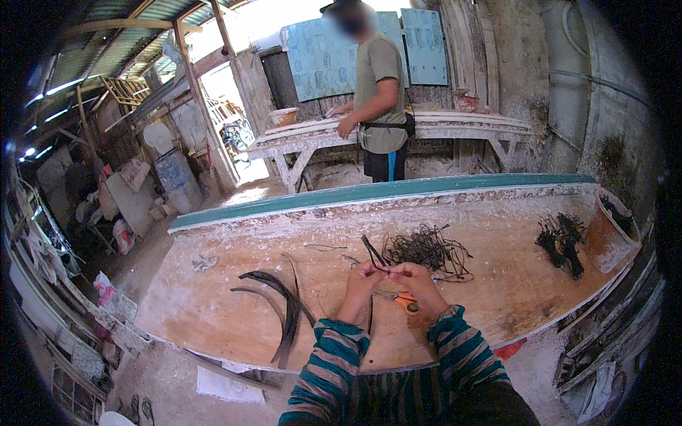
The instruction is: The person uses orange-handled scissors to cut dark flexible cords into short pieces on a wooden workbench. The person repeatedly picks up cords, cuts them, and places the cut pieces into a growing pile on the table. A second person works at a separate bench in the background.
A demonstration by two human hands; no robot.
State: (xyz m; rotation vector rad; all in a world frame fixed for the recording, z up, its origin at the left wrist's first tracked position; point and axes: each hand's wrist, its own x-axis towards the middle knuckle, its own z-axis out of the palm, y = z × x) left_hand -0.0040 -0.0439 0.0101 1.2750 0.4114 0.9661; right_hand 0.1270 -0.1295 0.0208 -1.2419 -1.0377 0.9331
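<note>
Above the middle of the wooden table [213,305], both my hands meet on one thin black strip [371,250]. My left hand [364,279] pinches it, and a length of it sticks up beyond the fingers. Right beside it, my right hand [418,279] is closed on the same strip with thumb and fingertips. Scissors with orange handles [406,302] lie on the table under my right hand, partly hidden by it. To the left rest several long, curved black strips [290,305]. Just beyond my hands spreads a tangled heap of thin black strands [428,252].
Bundles of black strands [561,241] lie at the right, beside a tipped brown bucket [612,234] holding dark material. A green-edged board [383,190] borders the table's far side. Beyond it a person [383,92] stands at a white-stained bench [469,126].
</note>
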